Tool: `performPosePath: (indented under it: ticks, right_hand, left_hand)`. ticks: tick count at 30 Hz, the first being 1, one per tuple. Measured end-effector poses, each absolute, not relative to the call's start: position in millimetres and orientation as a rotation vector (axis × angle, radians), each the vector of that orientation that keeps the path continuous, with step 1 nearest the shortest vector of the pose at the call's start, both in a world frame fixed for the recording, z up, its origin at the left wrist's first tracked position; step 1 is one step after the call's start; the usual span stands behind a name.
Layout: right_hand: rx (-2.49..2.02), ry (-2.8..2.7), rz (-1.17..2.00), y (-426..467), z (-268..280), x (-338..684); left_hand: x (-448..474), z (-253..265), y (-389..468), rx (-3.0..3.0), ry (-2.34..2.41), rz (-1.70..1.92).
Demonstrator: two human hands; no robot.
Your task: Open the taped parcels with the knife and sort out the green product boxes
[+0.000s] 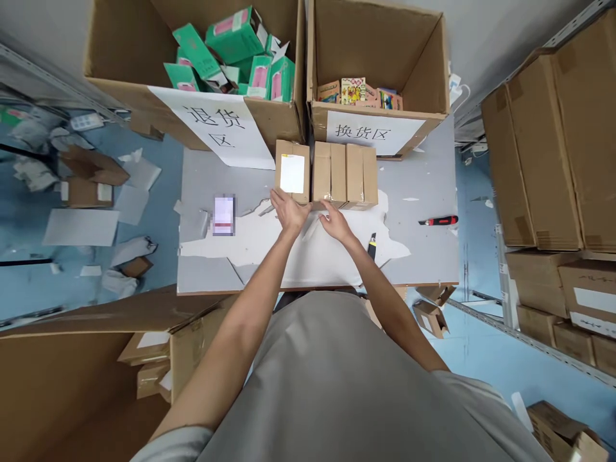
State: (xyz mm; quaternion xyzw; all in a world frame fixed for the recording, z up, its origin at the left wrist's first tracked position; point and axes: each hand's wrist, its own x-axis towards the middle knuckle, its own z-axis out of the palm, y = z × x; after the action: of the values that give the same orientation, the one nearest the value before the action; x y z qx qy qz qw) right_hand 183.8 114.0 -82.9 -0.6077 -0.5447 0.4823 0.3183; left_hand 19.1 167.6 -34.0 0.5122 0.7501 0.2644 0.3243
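Three small cardboard cartons stand in a row across the grey table. The left carton (292,172) carries a white label on top; the middle carton (329,172) and the right carton (362,174) show taped seams. My left hand (290,212) rests against the near side of the left carton, fingers spread and thumb pointing right. At the near edge of the middle carton is my right hand (335,221), its thumb apart from its fingers; it seems to touch the carton's lower corner. Neither hand is closed around anything. Torn white paper (327,256) lies beneath both hands.
Behind the cartons stand a big box (283,122) of green packages and another big box (317,115) with small colourful packs. A yellow-black cutter (372,246), a red-black cutter (439,221) and a phone-like blurred item (224,215) lie on the table (423,179). Stacked cartons (539,154) fill the right.
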Motion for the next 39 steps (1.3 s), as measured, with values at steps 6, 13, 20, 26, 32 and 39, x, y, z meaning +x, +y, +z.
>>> performPosePath:
  ticks: [6,13,20,26,32,39]
  right_hand:
    - [-1.602,-1.489,1.300,109,-83,187]
    - [-1.568,-1.415,1.303,83,-97,191]
    - [-1.583,-1.219,1.441,15,-103,182]
    - [-1.617,-1.053,1.383,-50,-83,198]
    - [-1.808,-1.025,1.273,-115,-66,208]
    - [-1.866,-1.017,1.275,-124,-85,203]
  left_hand:
    - [11,-31,164,1.394,2.066,0.692]
    - [-74,-7,68,1.458,2.060,0.626]
    - [-134,20,-45,1.579,1.822,0.578]
    - [-128,10,-43,1.844,1.376,0.477]
    - [-117,-32,-2,1.984,1.025,0.275]
    - [-126,-85,-12,1.607,1.186,0.438]
